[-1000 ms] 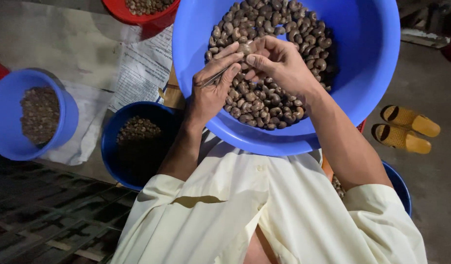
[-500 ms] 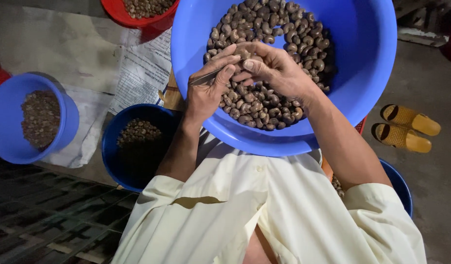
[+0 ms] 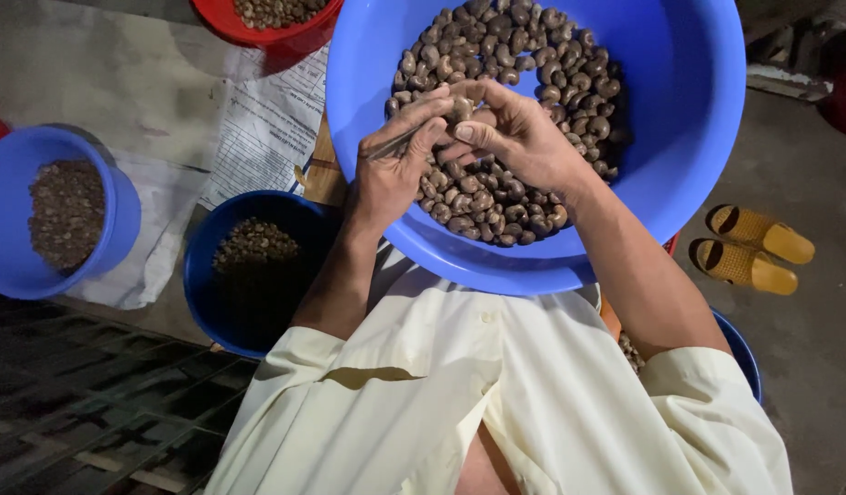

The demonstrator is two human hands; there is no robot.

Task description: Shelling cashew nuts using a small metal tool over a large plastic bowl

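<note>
Our two hands meet over a big blue basin (image 3: 698,110) resting on our lap, half filled with brown nuts (image 3: 524,64) still in their skins. Our left hand (image 3: 395,170) is closed around a thin metal pick (image 3: 393,142), thumb and forefinger pressed along it, its tip pointing at a single nut (image 3: 461,108). Our right hand (image 3: 519,133) pinches that nut between thumb and fingertips, just above the heap and near the middle of the basin; the two hands touch at the fingers. The rest of the nuts lie piled toward the far side of the basin and under our wrists.

Below the basin's left rim stands a dark blue bucket (image 3: 212,293), with a small mound of pale kernels (image 3: 252,244) inside. Farther left, a lighter blue bucket (image 3: 111,211) holds dark scraps (image 3: 64,213); we cannot tell exactly what they are. Both sit on or beside a sheet of newspaper (image 3: 267,128) spread over the concrete floor. At the top edge, a red bowl (image 3: 290,35) carries more nuts. To the right, well apart from the basin, a pair of yellow sandals (image 3: 753,247) lies on the floor. Our cream shirt (image 3: 496,394) fills the foreground.
</note>
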